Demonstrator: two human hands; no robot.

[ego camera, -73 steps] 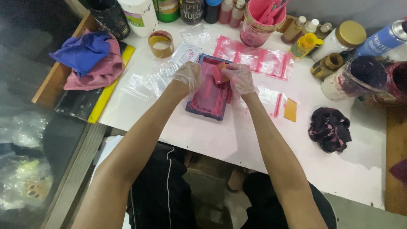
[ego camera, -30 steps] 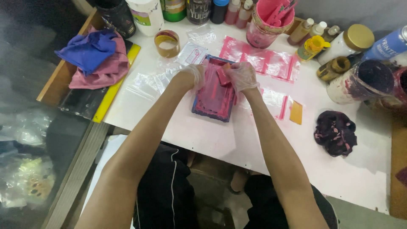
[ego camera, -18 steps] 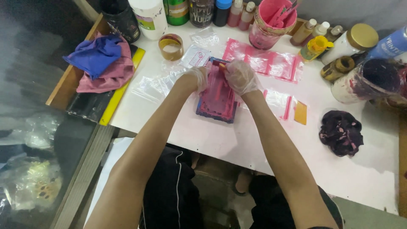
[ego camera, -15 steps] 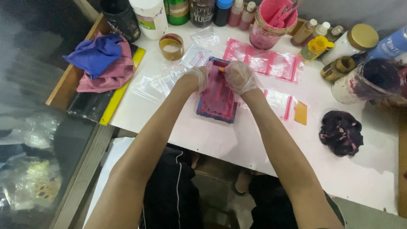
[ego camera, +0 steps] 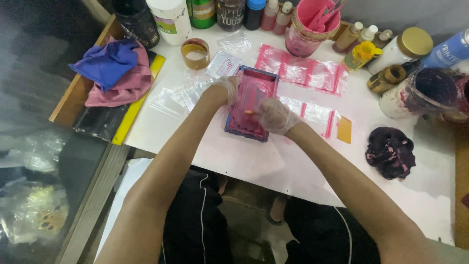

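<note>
A small blue-framed printing screen (ego camera: 264,78) smeared with pink ink lies on the white table (ego camera: 234,156). My left hand (ego camera: 223,91), in a thin clear glove, presses on the frame's left edge. My right hand (ego camera: 274,115), also gloved, rests over the lower right of the screen and grips a small flat scraper with an orange edge (ego camera: 249,112) lying on the pink mesh.
Printed pink plastic bags (ego camera: 312,76) lie behind the screen, clear bags (ego camera: 178,95) to its left. A tape roll (ego camera: 195,53), pink ink tub (ego camera: 308,29), bottles and jars line the back. An ink-stained dark rag (ego camera: 391,152) lies right, folded cloths (ego camera: 113,71) left.
My right hand has drawn the scraper from the far end of the screen down toward me. My left hand has stayed on the frame's left edge.
</note>
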